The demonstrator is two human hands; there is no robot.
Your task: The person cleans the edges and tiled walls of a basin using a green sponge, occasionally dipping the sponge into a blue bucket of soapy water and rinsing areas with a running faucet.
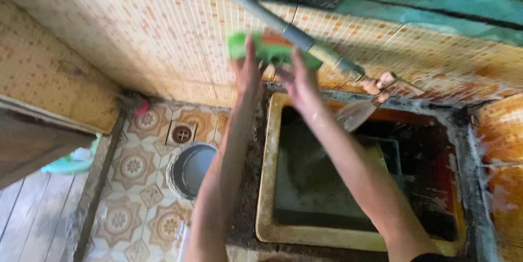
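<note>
Both my arms reach up toward the tiled wall. My left hand (248, 71) and my right hand (299, 85) together grip a green and orange sponge (272, 49), held against a grey pipe (256, 6) that runs slantwise down the wall. The pipe ends in a tap (376, 83), and water pours from it into the yellow-rimmed water basin (267, 186) below. The picture is blurred with motion.
A round hole (190, 169) and a small square floor drain (181, 134) sit in the patterned floor tiles left of the basin. A wooden door (32, 147) stands at the far left, with a green plastic thing (71, 163) beside it. Foam covers the right ledge (504, 186).
</note>
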